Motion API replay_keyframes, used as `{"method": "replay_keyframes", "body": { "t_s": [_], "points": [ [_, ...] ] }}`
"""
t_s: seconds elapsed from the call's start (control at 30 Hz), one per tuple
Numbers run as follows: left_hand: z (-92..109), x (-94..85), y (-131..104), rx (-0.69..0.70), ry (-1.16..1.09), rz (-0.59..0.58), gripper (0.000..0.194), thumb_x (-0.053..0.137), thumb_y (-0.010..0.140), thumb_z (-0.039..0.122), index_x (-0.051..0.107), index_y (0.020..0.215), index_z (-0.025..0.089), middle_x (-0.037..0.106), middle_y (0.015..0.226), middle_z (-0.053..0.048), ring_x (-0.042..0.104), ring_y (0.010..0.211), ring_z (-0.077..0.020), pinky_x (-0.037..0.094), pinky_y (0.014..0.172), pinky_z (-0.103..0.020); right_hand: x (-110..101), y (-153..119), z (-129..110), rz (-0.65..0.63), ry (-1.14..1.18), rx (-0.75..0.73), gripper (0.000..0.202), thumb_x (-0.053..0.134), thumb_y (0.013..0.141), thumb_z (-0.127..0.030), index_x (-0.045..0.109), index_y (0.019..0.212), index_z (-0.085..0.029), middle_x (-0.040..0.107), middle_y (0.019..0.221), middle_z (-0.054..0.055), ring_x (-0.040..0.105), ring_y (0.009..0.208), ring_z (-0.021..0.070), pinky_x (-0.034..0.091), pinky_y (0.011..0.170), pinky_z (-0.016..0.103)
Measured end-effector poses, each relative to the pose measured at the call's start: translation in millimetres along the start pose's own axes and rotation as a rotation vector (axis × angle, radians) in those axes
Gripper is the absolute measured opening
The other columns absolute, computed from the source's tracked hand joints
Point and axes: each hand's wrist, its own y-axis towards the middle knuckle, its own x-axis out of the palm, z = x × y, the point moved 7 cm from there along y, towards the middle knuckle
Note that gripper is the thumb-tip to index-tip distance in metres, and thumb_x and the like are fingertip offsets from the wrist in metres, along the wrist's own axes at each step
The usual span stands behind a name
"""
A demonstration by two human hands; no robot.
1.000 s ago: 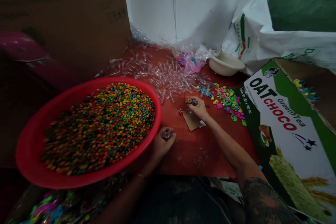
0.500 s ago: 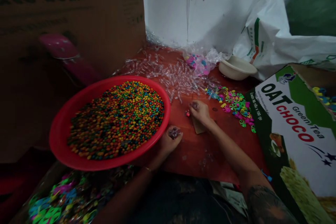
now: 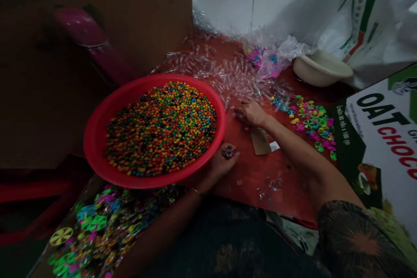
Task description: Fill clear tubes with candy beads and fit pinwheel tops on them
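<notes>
My left hand [image 3: 223,159] is closed around a small bunch of clear plastic tubes [image 3: 228,152], their ends showing at the top of the fist, beside the rim of a red basin [image 3: 219,132]. Small multicoloured candies [image 3: 163,134] fill much of that basin. Over the table, my right hand [image 3: 251,112] reaches with fingers apart and pointing down at the near edge of a pile of clear plastic tubes [image 3: 224,76]. What lies right under its fingertips is partly hidden. A brown card [image 3: 259,142] lies below its wrist.
Colourful plastic pinwheel pieces [image 3: 314,121] lie right of my right hand. Behind them stand a cream bowl [image 3: 321,69] and a printed carton [image 3: 374,139]. Loose clear pieces [image 3: 270,186] lie near the front edge. A box of assorted pinwheel pieces [image 3: 94,221] sits below the basin.
My right hand has moved away from the card, up toward the tube pile, and its fingers have spread. My left hand keeps its bunch. The view has shifted, uncovering more of the card.
</notes>
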Motion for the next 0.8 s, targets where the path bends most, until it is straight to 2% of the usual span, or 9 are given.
{"method": "replay_keyframes", "body": {
  "t_s": [0.17, 0.2, 0.27, 0.33, 0.4, 0.53, 0.7, 0.8],
  "points": [
    [0, -0.2, -1, 0.052, 0.0, -0.011, 0.013, 0.061, 0.065, 0.025, 0.054, 0.073, 0.017, 0.06, 0.068, -0.001, 0.057, 0.064, -0.0127, 0.049, 0.064, -0.024, -6, -69, 4, 0.547, 0.696, 0.405, 0.034, 0.06, 0.07, -0.035, 0.061, 0.097, -0.014, 0.067, 0.091, 0.008, 0.06, 0.082, 0.0186, 0.045, 0.078, 0.033],
    [0, -0.4, -1, 0.054, -0.001, -0.015, 0.013, 0.06, 0.065, 0.025, 0.054, 0.074, 0.017, 0.06, 0.068, -0.001, 0.058, 0.065, -0.0129, 0.049, 0.064, -0.024, -3, -83, -1, 0.625, 0.817, 0.442, 0.034, 0.062, 0.069, -0.037, 0.06, 0.094, -0.014, 0.067, 0.089, 0.007, 0.061, 0.08, 0.0178, 0.047, 0.077, 0.032],
    [3, 0.0, 0, 0.063, 0.012, -0.031, 0.012, 0.06, 0.066, 0.024, 0.055, 0.074, 0.017, 0.063, 0.074, -0.002, 0.059, 0.068, -0.0135, 0.049, 0.066, -0.025, 4, -104, -14, 0.7, 0.934, 0.476, 0.032, 0.064, 0.068, -0.039, 0.06, 0.09, -0.016, 0.067, 0.086, 0.006, 0.062, 0.078, 0.0174, 0.048, 0.077, 0.032],
    [7, 3.4, 0, 0.076, 0.035, -0.074, 0.012, 0.06, 0.065, 0.023, 0.056, 0.075, 0.017, 0.065, 0.085, -0.004, 0.061, 0.074, -0.0141, 0.05, 0.069, -0.025, 9, -116, -28, 0.707, 0.883, 0.498, 0.03, 0.063, 0.068, -0.038, 0.061, 0.089, -0.018, 0.067, 0.085, 0.005, 0.061, 0.079, 0.0179, 0.048, 0.078, 0.034],
    [12, 9.7, 0, 0.095, 0.043, -0.136, 0.012, 0.061, 0.064, 0.019, 0.057, 0.075, 0.016, 0.066, 0.093, -0.005, 0.061, 0.076, -0.0143, 0.05, 0.07, -0.025, 11, -122, -41, 0.692, 0.735, 0.486, 0.027, 0.063, 0.069, -0.038, 0.062, 0.088, -0.019, 0.066, 0.086, 0.006, 0.06, 0.084, 0.0196, 0.046, 0.082, 0.037],
    [18, 17.4, 0, 0.132, 0.027, -0.162, 0.011, 0.059, 0.065, 0.016, 0.059, 0.077, 0.016, 0.068, 0.094, -0.006, 0.062, 0.072, -0.013, 0.05, 0.067, -0.024, 11, -123, -56, 0.633, 0.526, 0.433, 0.023, 0.062, 0.068, -0.036, 0.062, 0.085, -0.02, 0.065, 0.087, 0.007, 0.056, 0.092, 0.0234, 0.043, 0.086, 0.04],
    [18, 16.7, 1, 0.157, 0.015, -0.154, 0.014, 0.059, 0.067, 0.016, 0.061, 0.08, 0.016, 0.069, 0.09, -0.005, 0.063, 0.075, -0.0134, 0.051, 0.071, -0.024, 13, -121, -60, 0.575, 0.51, 0.423, 0.021, 0.063, 0.064, -0.033, 0.061, 0.08, -0.02, 0.063, 0.083, 0.007, 0.056, 0.089, 0.0243, 0.044, 0.085, 0.041],
    [14, 15.8, 5, 0.173, 0.014, -0.162, 0.015, 0.06, 0.065, 0.016, 0.061, 0.081, 0.015, 0.069, 0.089, -0.005, 0.063, 0.076, -0.0142, 0.051, 0.072, -0.025, 20, -119, -62, 0.568, 0.638, 0.404, 0.022, 0.059, 0.066, -0.031, 0.058, 0.084, -0.019, 0.064, 0.084, 0.006, 0.058, 0.083, 0.0213, 0.047, 0.081, 0.037]
  ]
}}
